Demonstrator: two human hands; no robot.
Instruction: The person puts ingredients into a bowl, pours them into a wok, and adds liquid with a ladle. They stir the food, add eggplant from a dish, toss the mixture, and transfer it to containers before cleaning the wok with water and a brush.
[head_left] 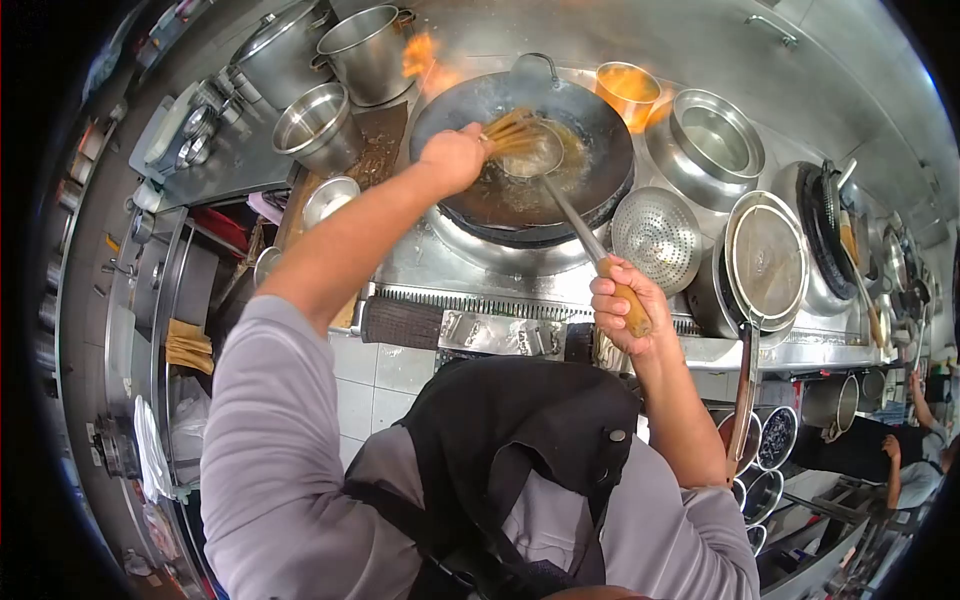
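A large dark wok (470,200) sits on the burner in front of me, with cloudy liquid in its bottom. My left hand (455,160) is closed around a bamboo wok brush (513,132), whose bristles reach into the wok over the liquid. My right hand (632,303) grips the wooden end of a long-handled ladle (575,213). The ladle's round bowl lies in the wok beside the brush, touching or nearly touching the bristles. Part of the brush is hidden inside my left fist.
Orange flame (420,58) shows behind the wok's left side, near a tall steel pot (365,60). A perforated skimmer (657,232), a fine strainer (768,262) and a steel basin (712,140) stand to the right. Another person (918,460) is at far right.
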